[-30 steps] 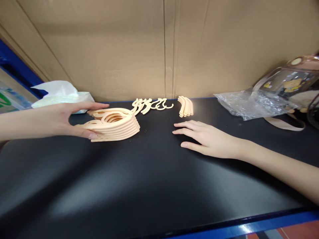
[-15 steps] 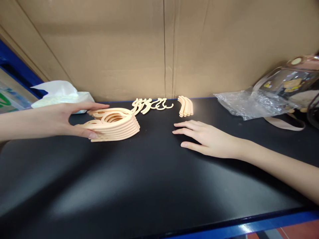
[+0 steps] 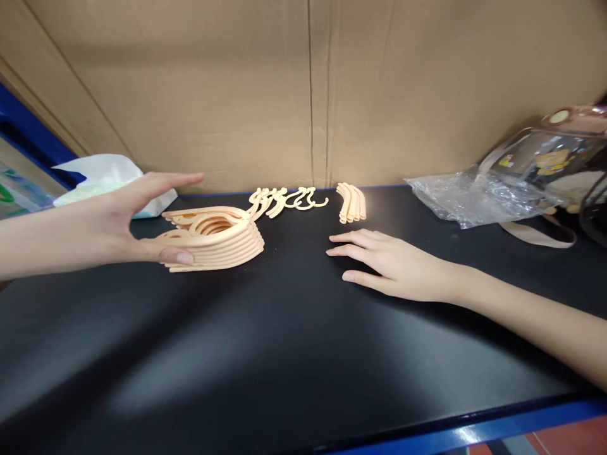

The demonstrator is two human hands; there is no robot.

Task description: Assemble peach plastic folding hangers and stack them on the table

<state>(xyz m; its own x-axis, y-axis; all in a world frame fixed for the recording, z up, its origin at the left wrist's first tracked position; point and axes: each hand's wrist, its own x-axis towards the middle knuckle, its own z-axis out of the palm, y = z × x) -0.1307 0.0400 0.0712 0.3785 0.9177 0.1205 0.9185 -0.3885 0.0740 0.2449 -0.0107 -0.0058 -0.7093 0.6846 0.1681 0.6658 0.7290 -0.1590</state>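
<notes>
Black table (image 3: 284, 354) under my hands, stacked peach hangers (image 3: 213, 237) toward its far left, loose hooks (image 3: 284, 199) and curved pieces (image 3: 351, 202) at the far edge, tissue pack (image 3: 107, 180) far-left corner, clear plastic bag (image 3: 467, 199) far right.

left hand (image 3: 111, 221) at hanger stack (image 3: 215, 237), right hand (image 3: 391, 265) flat

Hanger stack (image 3: 215, 240) left; hooks (image 3: 284, 199), probably curved tubes (image 3: 351, 202) behind.

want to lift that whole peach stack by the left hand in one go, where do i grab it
Probably pinch the near left edge of the peach stack, where the left hand already has its thumb, coming in from the left. The flat pieces lie nested and aligned there, so one grip could span them all.
</notes>
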